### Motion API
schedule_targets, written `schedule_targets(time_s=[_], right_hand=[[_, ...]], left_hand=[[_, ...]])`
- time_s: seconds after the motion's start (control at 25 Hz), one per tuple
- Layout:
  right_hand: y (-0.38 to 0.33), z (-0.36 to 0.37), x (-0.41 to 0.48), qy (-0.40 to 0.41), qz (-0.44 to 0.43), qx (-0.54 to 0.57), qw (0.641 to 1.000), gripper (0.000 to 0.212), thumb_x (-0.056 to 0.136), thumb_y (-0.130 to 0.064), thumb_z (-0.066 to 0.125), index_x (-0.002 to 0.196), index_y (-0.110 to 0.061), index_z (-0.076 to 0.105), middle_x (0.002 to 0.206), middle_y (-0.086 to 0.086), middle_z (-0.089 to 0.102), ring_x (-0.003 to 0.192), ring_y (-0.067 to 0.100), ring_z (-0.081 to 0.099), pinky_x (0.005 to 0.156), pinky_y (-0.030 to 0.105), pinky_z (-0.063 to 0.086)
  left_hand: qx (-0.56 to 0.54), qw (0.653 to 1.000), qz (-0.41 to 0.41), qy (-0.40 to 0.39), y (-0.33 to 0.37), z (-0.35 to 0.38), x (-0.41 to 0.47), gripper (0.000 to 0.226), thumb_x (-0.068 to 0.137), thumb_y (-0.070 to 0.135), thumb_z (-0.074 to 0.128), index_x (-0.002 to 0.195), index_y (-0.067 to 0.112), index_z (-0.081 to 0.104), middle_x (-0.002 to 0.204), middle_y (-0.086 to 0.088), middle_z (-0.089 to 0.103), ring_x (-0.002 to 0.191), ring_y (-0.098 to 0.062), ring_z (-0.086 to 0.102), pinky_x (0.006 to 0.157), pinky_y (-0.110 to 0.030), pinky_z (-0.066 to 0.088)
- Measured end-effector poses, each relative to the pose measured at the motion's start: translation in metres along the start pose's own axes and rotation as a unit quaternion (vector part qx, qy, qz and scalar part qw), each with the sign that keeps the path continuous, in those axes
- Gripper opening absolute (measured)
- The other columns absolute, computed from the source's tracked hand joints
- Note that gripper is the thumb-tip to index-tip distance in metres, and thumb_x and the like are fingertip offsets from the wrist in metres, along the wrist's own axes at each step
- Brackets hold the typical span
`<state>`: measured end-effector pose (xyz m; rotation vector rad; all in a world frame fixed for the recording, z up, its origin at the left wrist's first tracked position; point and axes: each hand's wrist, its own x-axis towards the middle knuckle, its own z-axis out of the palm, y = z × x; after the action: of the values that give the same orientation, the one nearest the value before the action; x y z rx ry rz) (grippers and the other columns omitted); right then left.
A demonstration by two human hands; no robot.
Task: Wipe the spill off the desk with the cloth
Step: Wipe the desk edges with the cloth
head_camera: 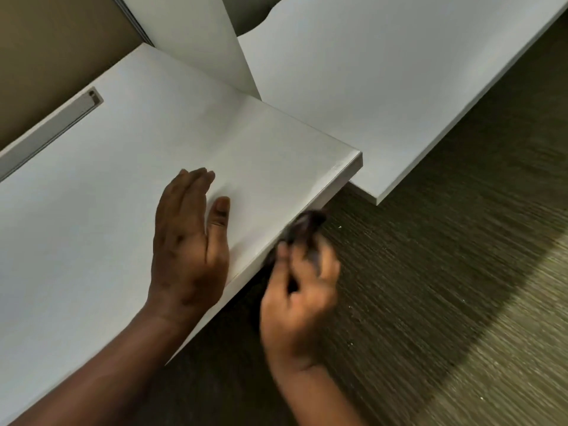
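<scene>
A white desk (107, 167) fills the left and middle of the head view. My left hand (187, 241) lies flat on it, fingers together and thumb out, near the front edge, holding nothing. Just off that edge, over the floor, my right hand (299, 290) is blurred and closed on a small dark cloth (304, 224) that sticks out above the fingers, beside the desk's edge. I see no spill on the white top.
A second white desk (384, 96) adjoins at the right, set slightly lower. A white divider panel (196, 35) stands at the back. A grey cable slot (58, 130) runs along the desk's left edge. Dark striped carpet (445, 272) with white crumbs lies below.
</scene>
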<state>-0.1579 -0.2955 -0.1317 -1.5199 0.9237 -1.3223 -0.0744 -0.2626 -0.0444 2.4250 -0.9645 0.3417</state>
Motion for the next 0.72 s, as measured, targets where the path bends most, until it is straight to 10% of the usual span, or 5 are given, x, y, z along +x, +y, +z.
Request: schedule_targets(time_s=[0.16,0.36,0.72], right_hand=[[-0.007,-0.004,-0.021,-0.073,-0.038,-0.037,0.996,0.028,0.093,-0.025,0.054,0.118,-0.019,0.065,0.119,0.011,0.059,0.101,0.031,0.056,0.077,0.053,0.051],[0.011,0.0,0.093,0.068,0.102,0.031,0.992,0.031,0.095,-0.019,0.055,0.115,0.001,0.067,0.109,0.018,0.061,0.092,0.034,0.06,0.074,0.054,0.052],[-0.017,-0.006,0.018,-0.038,0.053,-0.005,0.998,0.029,0.093,-0.021,0.055,0.118,-0.011,0.066,0.113,0.009,0.062,0.095,0.023,0.057,0.076,0.047,0.054]], left_hand=[[-0.001,1.0,-0.003,0.0,-0.002,-0.002,-0.001,0.044,0.095,0.027,0.036,0.132,0.006,0.049,0.14,-0.012,0.049,0.137,-0.024,0.034,0.111,-0.007,0.012],[-0.011,0.999,-0.036,-0.013,0.001,-0.002,0.003,0.048,0.094,0.03,0.036,0.135,0.006,0.045,0.144,-0.013,0.044,0.14,-0.023,0.029,0.119,-0.043,0.027],[0.024,0.999,-0.04,-0.016,0.001,-0.003,0.001,0.047,0.095,0.029,0.035,0.134,0.005,0.046,0.144,-0.014,0.045,0.14,-0.025,0.03,0.118,-0.032,0.02]])
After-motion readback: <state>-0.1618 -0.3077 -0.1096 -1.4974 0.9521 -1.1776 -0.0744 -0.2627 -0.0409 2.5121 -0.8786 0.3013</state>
